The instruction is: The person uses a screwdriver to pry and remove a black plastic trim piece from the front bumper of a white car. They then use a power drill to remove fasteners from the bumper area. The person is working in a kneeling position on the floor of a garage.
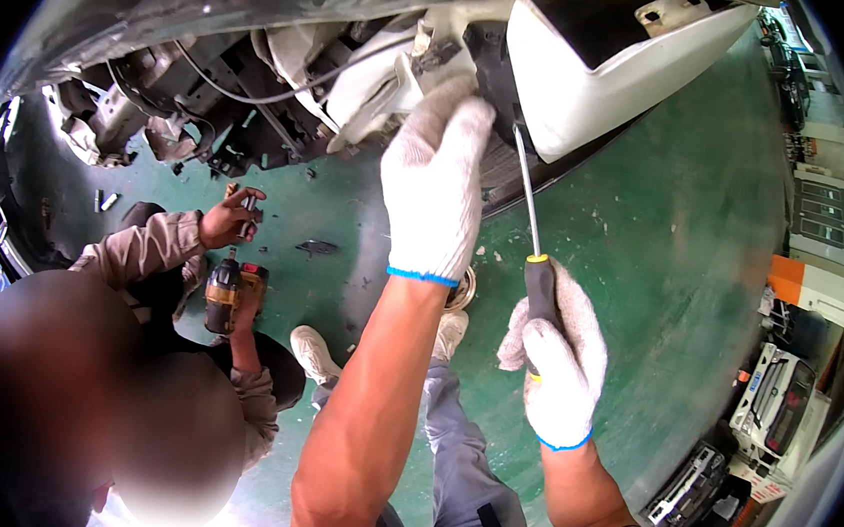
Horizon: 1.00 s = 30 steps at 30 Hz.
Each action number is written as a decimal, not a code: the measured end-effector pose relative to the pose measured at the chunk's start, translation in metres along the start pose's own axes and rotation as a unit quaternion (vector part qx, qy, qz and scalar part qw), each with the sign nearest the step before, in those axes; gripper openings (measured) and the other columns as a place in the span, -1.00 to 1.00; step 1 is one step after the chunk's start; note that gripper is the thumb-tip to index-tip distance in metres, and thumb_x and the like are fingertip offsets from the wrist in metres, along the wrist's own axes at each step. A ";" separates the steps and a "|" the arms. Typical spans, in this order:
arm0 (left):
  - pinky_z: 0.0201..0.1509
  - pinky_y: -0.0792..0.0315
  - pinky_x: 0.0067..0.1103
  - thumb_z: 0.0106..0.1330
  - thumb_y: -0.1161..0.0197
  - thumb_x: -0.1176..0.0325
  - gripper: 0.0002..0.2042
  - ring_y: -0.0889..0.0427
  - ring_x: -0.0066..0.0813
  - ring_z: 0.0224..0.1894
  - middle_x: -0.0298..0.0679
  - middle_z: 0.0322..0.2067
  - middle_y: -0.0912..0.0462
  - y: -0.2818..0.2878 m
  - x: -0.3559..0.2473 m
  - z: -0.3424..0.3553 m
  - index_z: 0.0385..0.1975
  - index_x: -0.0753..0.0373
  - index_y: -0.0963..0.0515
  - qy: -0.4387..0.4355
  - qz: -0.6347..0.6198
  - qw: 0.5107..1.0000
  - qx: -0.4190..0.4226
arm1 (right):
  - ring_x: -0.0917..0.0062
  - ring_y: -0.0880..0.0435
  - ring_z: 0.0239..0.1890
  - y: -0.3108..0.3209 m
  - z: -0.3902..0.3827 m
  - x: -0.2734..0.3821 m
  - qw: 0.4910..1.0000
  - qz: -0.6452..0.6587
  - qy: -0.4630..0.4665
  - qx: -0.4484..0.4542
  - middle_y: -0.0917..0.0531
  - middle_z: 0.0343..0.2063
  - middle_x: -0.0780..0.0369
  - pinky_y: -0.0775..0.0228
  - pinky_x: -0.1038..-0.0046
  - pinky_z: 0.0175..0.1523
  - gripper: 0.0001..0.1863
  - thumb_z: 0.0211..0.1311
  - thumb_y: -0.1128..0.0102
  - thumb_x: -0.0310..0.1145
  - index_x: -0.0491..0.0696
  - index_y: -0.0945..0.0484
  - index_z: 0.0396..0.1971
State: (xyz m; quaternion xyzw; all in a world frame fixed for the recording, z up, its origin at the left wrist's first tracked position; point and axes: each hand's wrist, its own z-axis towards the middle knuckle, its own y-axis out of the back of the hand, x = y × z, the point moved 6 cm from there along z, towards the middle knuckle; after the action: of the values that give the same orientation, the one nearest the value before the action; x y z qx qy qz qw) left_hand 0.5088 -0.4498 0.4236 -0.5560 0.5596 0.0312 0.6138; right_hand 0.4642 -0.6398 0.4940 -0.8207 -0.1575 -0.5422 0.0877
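Observation:
My right hand [559, 361], in a white knit glove with a blue cuff, is wrapped round a screwdriver [543, 294] with a grey and yellow handle. Its long metal shaft slants up and its tip meets a black plastic liner [495, 64], right beside the white car body panel [583, 92]. Gloved the same way, my left hand [433, 189] reaches up to the left edge of that liner. Its fingers and thumb close on the edge, with the fingertips partly hidden among the parts.
Exposed metal parts and a thin cable [256, 98] hang at the upper left. A co-worker crouches on the left, holding a cordless power driver [223, 296]. Small debris [316, 247] lies on the green floor [665, 245]. Car parts [688, 488] stand along the right.

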 end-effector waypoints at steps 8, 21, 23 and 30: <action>0.21 -0.57 -0.44 0.48 -0.08 0.54 -0.68 -0.69 -0.31 0.05 -0.06 0.02 -0.66 0.012 0.046 -0.011 0.18 0.47 -0.47 0.138 -0.064 0.986 0.072 | 0.61 -0.58 -0.46 0.009 -0.011 -0.018 0.996 -0.056 0.035 -0.066 -0.64 -0.30 0.16 -0.49 0.55 -0.40 -0.38 0.37 -0.07 -0.41 -0.27 -0.30 0.41; 0.21 -0.54 -0.19 0.58 -0.03 0.27 -0.66 -0.63 -0.14 0.15 -0.05 0.07 -0.66 -0.013 0.092 -0.006 0.15 0.38 -0.47 0.248 -0.306 0.913 0.107 | 0.74 -0.47 -0.56 -0.009 -0.007 -0.031 0.984 -0.073 0.084 -0.136 -0.61 -0.36 0.26 -0.26 0.70 -0.55 -0.43 0.45 -0.10 -0.31 -0.22 -0.34 0.38; 0.27 -0.51 -0.15 0.58 -0.02 0.27 -0.64 -0.61 -0.14 0.18 -0.04 0.07 -0.66 -0.018 0.096 -0.003 0.18 0.40 -0.44 0.250 -0.321 0.908 0.098 | 0.75 -0.47 -0.57 -0.014 -0.007 -0.035 0.987 -0.049 0.088 -0.124 -0.61 -0.36 0.25 -0.25 0.71 -0.56 -0.44 0.46 -0.08 -0.31 -0.20 -0.34 0.39; -0.12 -0.69 -0.30 0.49 -0.03 0.41 -0.84 -0.75 -0.23 -0.19 -0.12 -0.18 -0.71 -0.026 0.112 0.008 -0.11 0.34 -0.51 0.217 -0.363 0.905 0.044 | 0.76 -0.49 -0.58 -0.006 0.001 -0.022 0.988 -0.057 0.054 -0.130 -0.60 -0.36 0.24 -0.27 0.75 -0.60 -0.43 0.45 -0.09 -0.39 -0.21 -0.32 0.41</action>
State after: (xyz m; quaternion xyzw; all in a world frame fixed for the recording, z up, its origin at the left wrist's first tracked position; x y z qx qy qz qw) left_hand 0.5728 -0.5200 0.3576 -0.6861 0.4396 -0.3398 0.4696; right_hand 0.4548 -0.6375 0.4729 -0.7846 -0.1275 -0.6053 -0.0421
